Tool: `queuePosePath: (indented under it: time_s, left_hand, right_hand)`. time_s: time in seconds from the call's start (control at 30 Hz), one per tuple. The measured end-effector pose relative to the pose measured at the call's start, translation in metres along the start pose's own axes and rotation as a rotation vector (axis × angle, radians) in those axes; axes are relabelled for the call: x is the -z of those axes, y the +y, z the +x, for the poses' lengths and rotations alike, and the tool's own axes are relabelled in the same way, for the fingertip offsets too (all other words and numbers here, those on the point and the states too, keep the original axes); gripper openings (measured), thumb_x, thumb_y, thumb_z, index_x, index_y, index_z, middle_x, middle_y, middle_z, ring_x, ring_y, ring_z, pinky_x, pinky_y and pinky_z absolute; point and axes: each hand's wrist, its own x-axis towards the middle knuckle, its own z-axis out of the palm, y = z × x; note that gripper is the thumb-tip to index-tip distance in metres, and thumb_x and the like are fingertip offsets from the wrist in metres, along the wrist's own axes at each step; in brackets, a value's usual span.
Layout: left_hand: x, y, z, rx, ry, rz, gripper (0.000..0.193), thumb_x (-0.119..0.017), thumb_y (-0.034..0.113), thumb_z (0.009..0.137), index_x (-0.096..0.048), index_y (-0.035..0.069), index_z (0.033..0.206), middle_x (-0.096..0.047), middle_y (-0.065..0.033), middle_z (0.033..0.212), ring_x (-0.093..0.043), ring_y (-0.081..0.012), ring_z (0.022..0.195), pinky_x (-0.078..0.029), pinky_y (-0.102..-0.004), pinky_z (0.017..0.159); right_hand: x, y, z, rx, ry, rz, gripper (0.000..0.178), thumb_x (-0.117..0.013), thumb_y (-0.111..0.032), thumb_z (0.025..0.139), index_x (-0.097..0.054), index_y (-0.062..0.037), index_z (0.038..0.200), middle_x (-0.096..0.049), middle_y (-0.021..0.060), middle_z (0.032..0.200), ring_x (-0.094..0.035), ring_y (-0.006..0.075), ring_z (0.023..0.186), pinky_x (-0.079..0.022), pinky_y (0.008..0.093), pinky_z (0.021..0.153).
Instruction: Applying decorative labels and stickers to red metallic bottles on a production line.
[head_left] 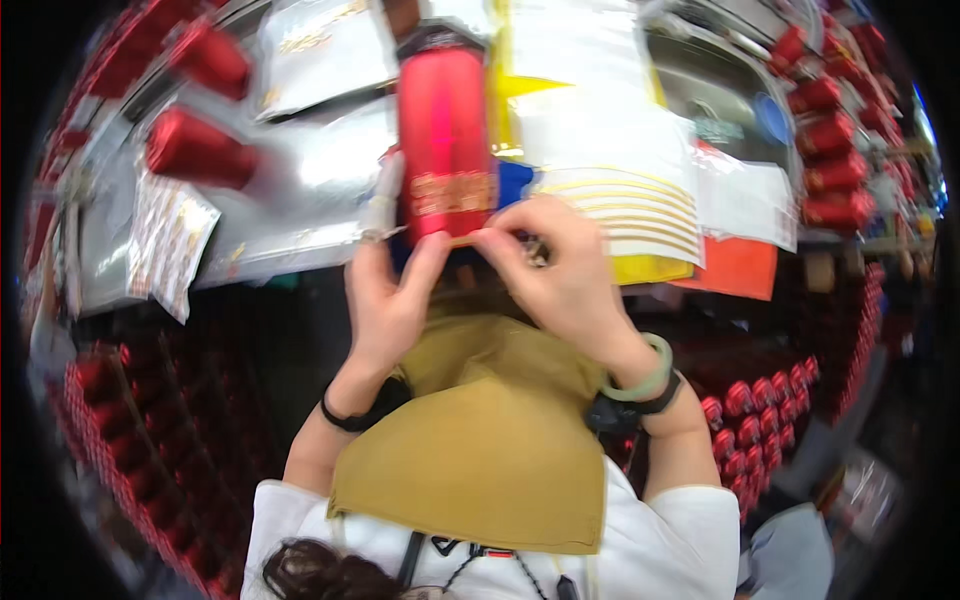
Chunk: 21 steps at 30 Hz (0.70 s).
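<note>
The red bottle (443,130) is being held upright over the tabletop (300,170), pinched low by the left hand (385,300) while its label is being pressed by the right hand (560,275) fingertips, probably best smoothed slowly.

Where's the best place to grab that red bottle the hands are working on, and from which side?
Probably the bare red body of the red bottle, above its label band. It lies lengthwise, dark cap pointing away, so come from the side across its round width. The left hand and right hand already crowd the near end at the label.
</note>
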Motion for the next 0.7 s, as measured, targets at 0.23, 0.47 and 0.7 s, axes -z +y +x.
queuePosePath:
  time_s: [0.23,0.47,0.7]
  left_hand:
    - [0.004,0.002,-0.011,0.007,0.099,-0.121,0.061,-0.051,-0.003,0.099,-0.031,-0.003,0.157,-0.033,-0.0144,0.163,-0.034,-0.0237,0.148,-0.028,-0.0387,0.121]
    - [0.001,-0.016,-0.007,-0.258,0.142,0.095,0.049,-0.046,-0.001,0.103,-0.039,-0.005,0.151,-0.036,-0.0165,0.161,-0.036,-0.0286,0.147,-0.036,-0.0455,0.117]
    - [0.012,-0.011,-0.010,-0.726,0.199,0.760,0.022,-0.078,-0.002,0.083,-0.078,0.006,0.103,-0.073,-0.0109,0.114,-0.068,-0.0332,0.107,-0.055,-0.0407,0.092]
  right_hand:
    - [-0.015,0.001,0.000,0.075,0.005,-0.080,0.019,-0.077,-0.017,0.083,-0.063,-0.0051,0.078,-0.062,0.0090,0.076,-0.060,0.0301,0.077,-0.048,0.0404,0.069]
    - [-0.008,0.006,-0.002,0.027,0.022,-0.093,0.020,-0.076,-0.019,0.086,-0.063,-0.0056,0.079,-0.062,0.0084,0.075,-0.061,0.0283,0.077,-0.048,0.0393,0.069]
    - [-0.012,0.003,-0.002,0.015,-0.029,-0.024,0.021,-0.078,-0.021,0.084,-0.067,-0.0034,0.081,-0.065,0.0134,0.078,-0.062,0.0331,0.075,-0.050,0.0418,0.068]
